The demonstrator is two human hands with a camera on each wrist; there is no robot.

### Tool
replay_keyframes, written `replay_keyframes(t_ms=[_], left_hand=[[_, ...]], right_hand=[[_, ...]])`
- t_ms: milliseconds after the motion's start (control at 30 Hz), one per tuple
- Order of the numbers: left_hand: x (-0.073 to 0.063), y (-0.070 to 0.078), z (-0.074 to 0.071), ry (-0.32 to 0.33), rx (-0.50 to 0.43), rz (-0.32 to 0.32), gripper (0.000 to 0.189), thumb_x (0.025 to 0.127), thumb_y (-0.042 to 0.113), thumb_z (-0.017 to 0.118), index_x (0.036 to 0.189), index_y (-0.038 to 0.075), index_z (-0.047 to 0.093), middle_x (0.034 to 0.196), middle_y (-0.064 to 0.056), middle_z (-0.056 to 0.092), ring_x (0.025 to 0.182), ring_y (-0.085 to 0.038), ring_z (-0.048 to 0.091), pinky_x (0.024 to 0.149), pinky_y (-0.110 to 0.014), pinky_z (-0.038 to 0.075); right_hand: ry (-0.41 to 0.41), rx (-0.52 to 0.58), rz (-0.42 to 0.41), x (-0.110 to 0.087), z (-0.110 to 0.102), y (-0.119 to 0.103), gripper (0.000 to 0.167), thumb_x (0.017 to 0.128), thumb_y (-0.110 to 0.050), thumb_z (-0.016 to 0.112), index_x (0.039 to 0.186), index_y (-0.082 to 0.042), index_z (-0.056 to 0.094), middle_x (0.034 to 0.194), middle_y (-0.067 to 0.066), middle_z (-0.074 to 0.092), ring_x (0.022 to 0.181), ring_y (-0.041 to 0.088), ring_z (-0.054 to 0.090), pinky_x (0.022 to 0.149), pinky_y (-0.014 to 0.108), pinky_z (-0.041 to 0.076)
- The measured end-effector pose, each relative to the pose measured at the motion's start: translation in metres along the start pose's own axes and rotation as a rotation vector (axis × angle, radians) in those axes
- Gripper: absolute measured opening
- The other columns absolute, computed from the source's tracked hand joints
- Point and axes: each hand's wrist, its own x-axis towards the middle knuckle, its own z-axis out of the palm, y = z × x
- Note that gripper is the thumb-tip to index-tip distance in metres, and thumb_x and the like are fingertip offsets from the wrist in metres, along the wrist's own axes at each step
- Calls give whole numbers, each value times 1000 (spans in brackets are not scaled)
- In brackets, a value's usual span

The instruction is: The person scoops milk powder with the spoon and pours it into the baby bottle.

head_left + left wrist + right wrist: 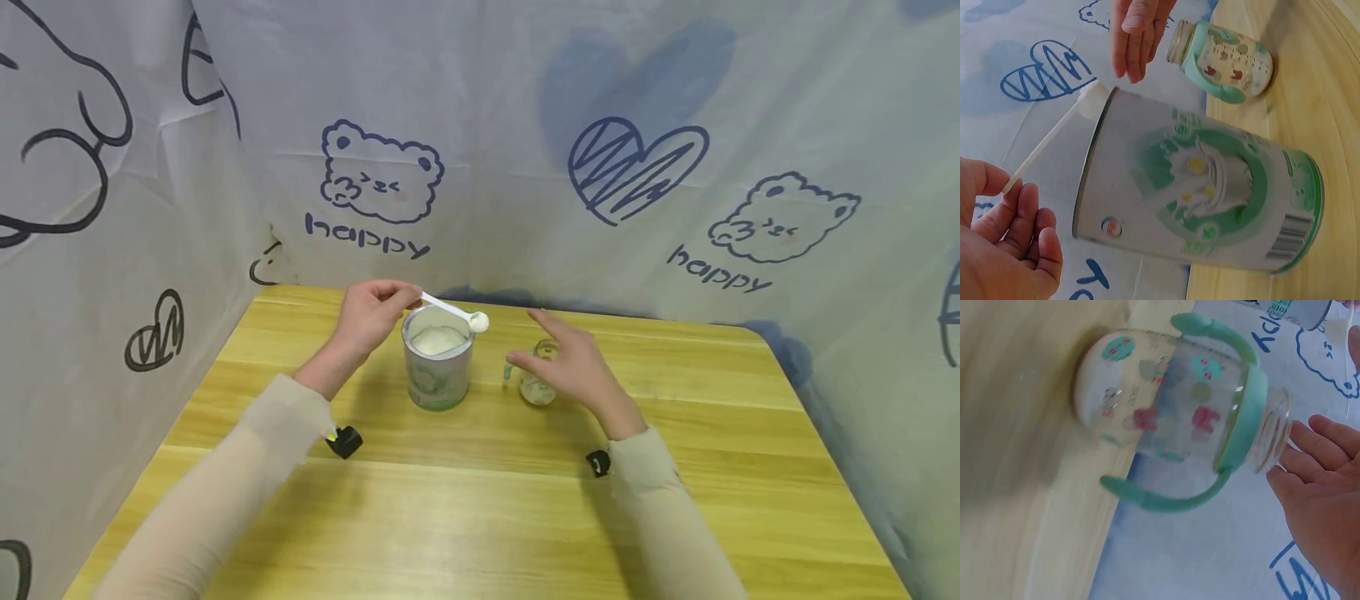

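My left hand (372, 315) pinches the end of a long white scoop (450, 307) between thumb and fingers. The scoop's bowl, heaped with white powder, hangs over the right rim of an open milk powder can (440, 379). Pale powder shows inside the can. My right hand (573, 363) has its fingers extended beside the neck of a baby bottle (1172, 406), holding nothing. Clear, with mint-green handles (1194, 65) and no cap on its neck, the bottle stands upright right of the can. White contents lie in its bottom.
Can and bottle stand on a wooden table (450, 525). A printed cloth (495, 192) hangs behind the table and along its sides. Two small black objects, one (346, 442) by the left sleeve and one (598, 463) by the right, show near the wrists.
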Motion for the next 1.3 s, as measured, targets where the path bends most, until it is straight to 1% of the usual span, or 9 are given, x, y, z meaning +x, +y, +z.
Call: replay_keyframes(t_ms=[133,233,467,600,767,900,1133,1200,1300], left_hand=[[1,4,9,-9,-19,3,31,99,25,69,116,1,78,115,-18,78,103,-18,69,86,-27,54],[0,7,15,-23,-32,12,30,99,24,69,115,1,79,115,-17,79,104,-20,70,86,-29,55],[-3,11,27,-45,-54,44,27,97,24,72,109,2,81,105,-13,81,107,-26,71,100,-39,52],[-3,12,35,-54,-55,73,25,97,22,72,107,2,82,103,-13,82,107,-29,73,103,-43,53],[-4,13,47,-77,-41,86,23,97,22,72,106,3,82,104,-14,82,107,-28,74,101,-43,56],[-5,14,55,-82,-35,99,23,97,22,72,105,4,83,106,-13,82,108,-26,74,99,-41,55],[-6,16,68,-93,-15,130,22,98,22,71,101,5,84,104,-12,82,101,-22,73,90,-33,53],[-6,17,71,-94,-11,128,21,98,22,71,100,6,84,104,-11,82,101,-21,72,90,-32,53],[-5,18,76,-102,-5,136,21,98,22,71,100,6,84,105,-12,82,103,-23,73,93,-37,55]], right_hand=[[29,18,-2,-6,-2,11,92,92,-65,70,164,-18,38,167,13,43,153,39,41,123,61,34],[43,35,-3,-11,-4,18,91,92,-64,72,163,-17,40,167,12,43,153,38,42,123,59,37],[27,44,59,-22,-6,31,92,92,-64,72,164,-16,39,169,12,39,154,40,39,124,59,35],[30,29,70,-25,-6,37,93,92,-61,73,164,-14,38,168,16,40,153,43,40,123,60,35],[32,16,108,-29,-3,45,93,91,-64,72,163,-15,39,167,16,42,151,45,41,123,64,33],[37,25,120,-32,-1,51,94,90,-66,72,162,-14,41,165,15,45,150,45,43,121,64,36],[33,30,127,-36,2,58,96,89,-69,71,162,-14,41,163,14,48,150,45,44,120,63,36],[30,30,129,-37,3,59,97,90,-68,71,163,-13,40,163,15,47,150,45,44,121,63,36],[29,35,133,-38,4,62,95,90,-67,72,162,-13,41,163,15,47,150,44,44,121,61,37]])
